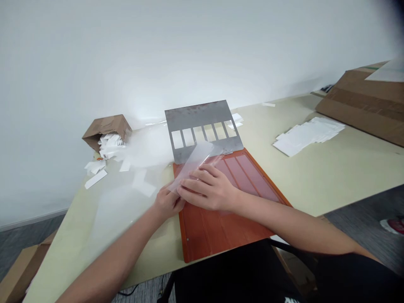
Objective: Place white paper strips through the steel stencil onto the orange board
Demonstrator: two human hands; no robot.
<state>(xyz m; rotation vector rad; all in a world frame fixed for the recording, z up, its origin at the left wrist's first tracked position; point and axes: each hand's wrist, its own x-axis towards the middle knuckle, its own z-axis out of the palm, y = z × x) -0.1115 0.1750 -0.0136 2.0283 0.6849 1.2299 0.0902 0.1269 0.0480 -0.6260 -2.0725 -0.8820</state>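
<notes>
Clear plastic strip (200, 156), held in both hands slantwise above the far left part of an orange board (217, 240), its free end pointing away from the person and overlapping the lower part of a grey metal plate (198, 118). Left hand (168, 202): fingers curled closed on the near end of the strip, their tips partly hidden. Right hand (210, 189): fingers gently bent and close together, laid over the strip; the thumb is hidden, so whether it pinches the plastic cannot be told. The board carries long parallel recesses, those at the far right pinkish; the plate stands tilted up along its far edge, pierced by a row of six rectangular openings. Left of the board, translucent sheeting (118, 206) covers part of the pale table (318, 185), with loose white slips (96, 179) near a small open cardboard box (109, 123) lying on its side and spilling more of them. Right of the board, a fanned pile of white cards (307, 135) lies near a large brown carton (362, 101). At the lower edge, white lettering (292, 300) on black cloth (233, 273) is cut off and unreadable
</notes>
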